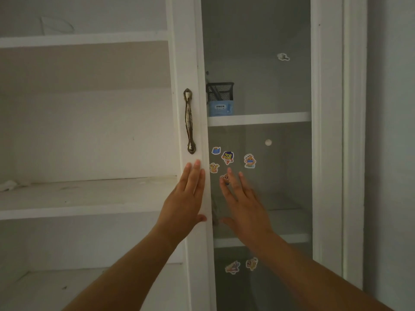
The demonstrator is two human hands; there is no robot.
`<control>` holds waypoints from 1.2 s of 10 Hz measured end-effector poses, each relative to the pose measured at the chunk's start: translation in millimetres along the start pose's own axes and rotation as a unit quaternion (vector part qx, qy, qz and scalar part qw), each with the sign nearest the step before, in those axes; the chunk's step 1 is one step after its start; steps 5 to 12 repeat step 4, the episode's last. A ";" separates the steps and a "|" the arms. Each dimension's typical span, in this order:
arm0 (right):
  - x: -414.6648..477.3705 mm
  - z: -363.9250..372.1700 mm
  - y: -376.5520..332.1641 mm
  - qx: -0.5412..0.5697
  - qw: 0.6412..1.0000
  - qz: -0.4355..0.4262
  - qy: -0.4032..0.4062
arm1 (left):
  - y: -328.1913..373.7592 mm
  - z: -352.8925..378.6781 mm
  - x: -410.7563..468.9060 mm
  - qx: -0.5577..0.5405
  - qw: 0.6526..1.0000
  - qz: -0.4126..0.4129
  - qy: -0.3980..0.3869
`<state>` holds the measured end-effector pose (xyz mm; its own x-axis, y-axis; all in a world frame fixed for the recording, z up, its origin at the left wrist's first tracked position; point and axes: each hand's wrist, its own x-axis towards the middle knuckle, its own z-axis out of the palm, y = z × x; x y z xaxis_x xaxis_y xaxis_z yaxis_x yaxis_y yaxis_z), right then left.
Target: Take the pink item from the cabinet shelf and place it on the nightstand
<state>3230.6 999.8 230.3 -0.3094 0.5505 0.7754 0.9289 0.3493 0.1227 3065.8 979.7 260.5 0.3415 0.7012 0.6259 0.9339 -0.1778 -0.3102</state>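
Centrally, the left hand [186,196] lies flat, fingers straight and together, on the white wooden frame of the glass cabinet door [192,63], just below its ornate bronze handle [189,121]. Right of it, the right hand [243,207] is spread before the glass by cartoon stickers [227,157]. Where the pink item lies cannot be told.

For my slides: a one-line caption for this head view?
Left hand flat on the cabinet door frame, right hand open before its stickered glass, a mesh pen holder shelved behind.

Glass door [283,189] across the right side; open-fronted shelves [85,194] at left.
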 end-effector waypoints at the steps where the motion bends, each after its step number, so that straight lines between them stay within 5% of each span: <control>1: -1.1 -8.7 4.5 0.030 0.999 -0.020 -0.017 | 0.0 -3.5 -2.6 0.003 1.000 0.001 0.009; 4: -8.6 -59.1 16.2 0.148 0.988 -0.018 -0.034 | 6.8 -33.2 -19.2 0.017 0.998 -0.064 0.000; 12: -8.6 -59.1 16.2 0.148 0.988 -0.018 -0.034 | 6.8 -33.2 -19.2 0.017 0.998 -0.064 0.000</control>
